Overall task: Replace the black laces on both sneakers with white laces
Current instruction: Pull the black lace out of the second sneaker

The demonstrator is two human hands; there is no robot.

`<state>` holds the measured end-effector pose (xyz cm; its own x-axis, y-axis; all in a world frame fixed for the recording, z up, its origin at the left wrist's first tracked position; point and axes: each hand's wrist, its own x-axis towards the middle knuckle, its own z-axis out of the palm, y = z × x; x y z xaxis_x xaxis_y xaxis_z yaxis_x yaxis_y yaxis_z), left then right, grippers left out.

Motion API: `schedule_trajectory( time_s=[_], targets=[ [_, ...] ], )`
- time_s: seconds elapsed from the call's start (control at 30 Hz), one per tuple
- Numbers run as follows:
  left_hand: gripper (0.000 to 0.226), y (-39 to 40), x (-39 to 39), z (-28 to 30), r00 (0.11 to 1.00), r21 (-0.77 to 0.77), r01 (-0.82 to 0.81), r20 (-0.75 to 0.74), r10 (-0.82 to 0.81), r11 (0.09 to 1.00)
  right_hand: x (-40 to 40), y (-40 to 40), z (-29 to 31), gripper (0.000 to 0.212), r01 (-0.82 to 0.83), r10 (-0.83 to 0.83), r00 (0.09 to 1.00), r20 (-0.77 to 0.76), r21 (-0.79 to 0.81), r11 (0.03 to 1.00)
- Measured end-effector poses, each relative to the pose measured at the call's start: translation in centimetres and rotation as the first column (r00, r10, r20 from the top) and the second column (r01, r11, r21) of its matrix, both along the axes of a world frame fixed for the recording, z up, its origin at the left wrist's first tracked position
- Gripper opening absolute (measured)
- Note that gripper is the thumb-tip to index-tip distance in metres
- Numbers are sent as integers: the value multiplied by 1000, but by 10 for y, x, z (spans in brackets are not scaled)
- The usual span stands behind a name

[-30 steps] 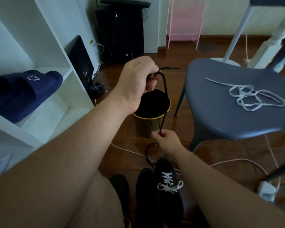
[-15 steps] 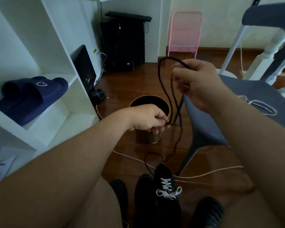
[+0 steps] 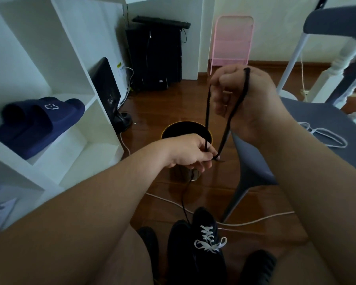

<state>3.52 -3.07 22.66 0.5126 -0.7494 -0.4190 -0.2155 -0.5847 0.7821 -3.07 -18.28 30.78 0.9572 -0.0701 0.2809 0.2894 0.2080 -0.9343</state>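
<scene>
A black lace (image 3: 207, 112) runs in a loop between both hands. My right hand (image 3: 236, 97) is raised and holds the loop's top, the lace draped over it. Lower down, my left hand (image 3: 190, 152) pinches both strands together above the bin. A tail of the lace hangs from that hand down to the floor by the shoes. On the floor stand two black sneakers: the right one (image 3: 209, 241) carries white laces tied in a bow, the left one (image 3: 178, 249) shows no lace. A loose white lace (image 3: 325, 134) lies on the grey chair seat (image 3: 317, 118).
A black bin with a gold rim (image 3: 167, 128) stands on the wooden floor under my hands. White shelves with navy slippers (image 3: 39, 122) are at the left. A white cable (image 3: 255, 221) crosses the floor. A pink rack (image 3: 231, 40) and a black unit stand at the back wall.
My right hand rose from near the floor to hold the lace's top, and my left hand dropped to pinch the strands lower down. The hanging tail has grown shorter.
</scene>
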Motion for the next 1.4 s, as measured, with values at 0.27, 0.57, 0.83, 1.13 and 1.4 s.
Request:
schedule_trajectory(
  time_s=[0.27,0.57,0.83,1.13,1.4],
  targets=[
    [27,14,19,31,864,-556,-404,-492,104,727,10,10,-72,44,48,-202,822,-533,-287,957],
    [23,35,47,-4,840,-30,-361,424,339,932,7,-2,-76,26,-239,-147,930,-337,-857,456],
    [34,15,14,0,990,-219,-141,-11,142,965,19,3,-39,7,26,-18,975,-223,34,999],
    [23,18,30,14,876,-553,-478,-241,418,683,27,-3,-92,68,-148,0,780,-626,-185,972],
    [10,47,58,-7,748,-100,-404,536,392,909,26,-10,-104,25,-244,-197,863,-464,-726,643]
  ],
)
